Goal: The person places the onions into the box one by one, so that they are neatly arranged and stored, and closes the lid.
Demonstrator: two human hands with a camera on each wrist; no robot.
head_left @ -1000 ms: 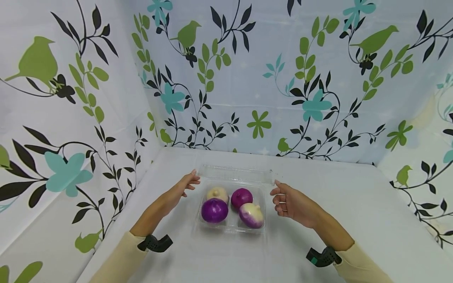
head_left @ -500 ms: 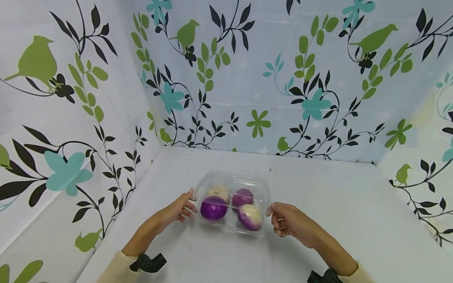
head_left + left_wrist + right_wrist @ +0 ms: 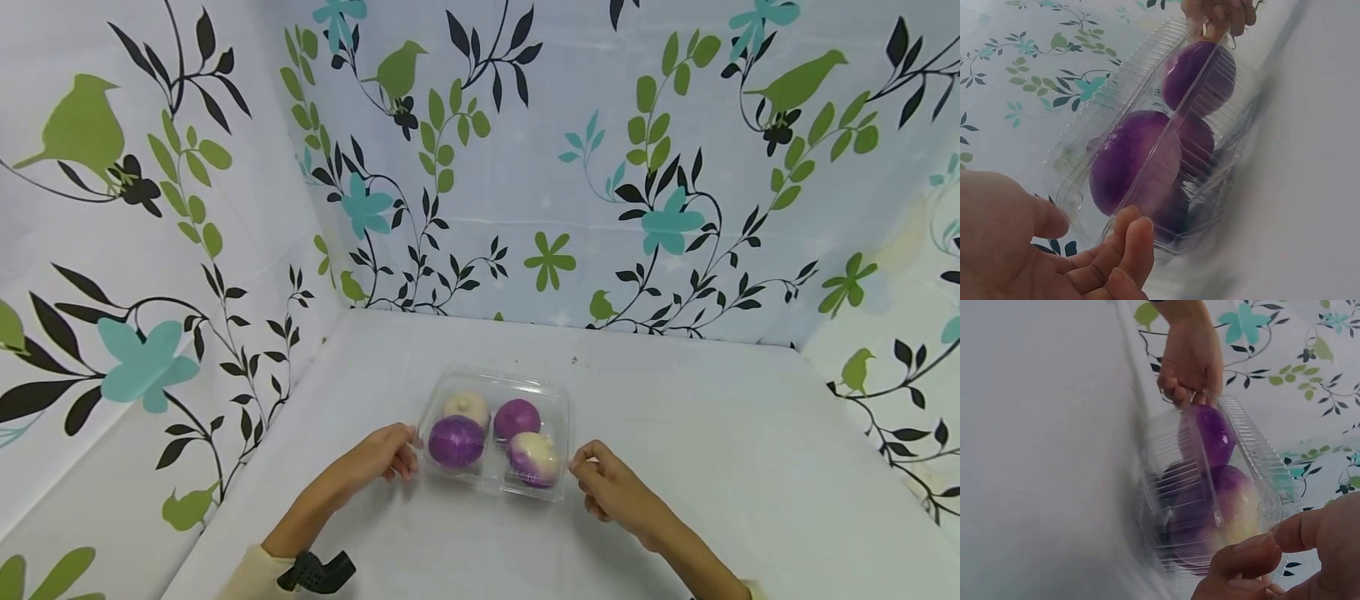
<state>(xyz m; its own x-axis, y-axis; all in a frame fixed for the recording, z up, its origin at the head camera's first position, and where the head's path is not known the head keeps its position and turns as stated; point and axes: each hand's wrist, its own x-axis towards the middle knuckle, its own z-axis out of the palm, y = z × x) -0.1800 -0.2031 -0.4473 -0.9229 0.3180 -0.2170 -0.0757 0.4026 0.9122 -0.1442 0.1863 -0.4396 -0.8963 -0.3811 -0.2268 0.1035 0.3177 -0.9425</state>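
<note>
A clear plastic clamshell container (image 3: pixel 489 483), its lid folded over, stands on the white table. Inside lie several round onion-like or turnip-like vegetables: a deep purple one (image 3: pixel 456 442), another purple one (image 3: pixel 517 418), a cream one (image 3: pixel 467 408) and a cream-and-purple one (image 3: pixel 534 458). My left hand (image 3: pixel 378 457) holds the container's left edge, thumb on one side and curled fingers on the other in the left wrist view. At the right edge, my right hand (image 3: pixel 618 492) pinches the rim between thumb and index finger (image 3: pixel 1250 550).
The white table (image 3: pixel 712 433) extends around the container. Behind and at the sides hangs cloth (image 3: pixel 480 192) printed with birds, leaves and flowers. Small dark specks (image 3: pixel 575 360) mark the table behind the container. A black band (image 3: pixel 317 573) is on the left wrist.
The lid, lying open behind the vegetables a second ago, has come forward over them. Both hands have moved toward me along the container's sides and lower to its edges.
</note>
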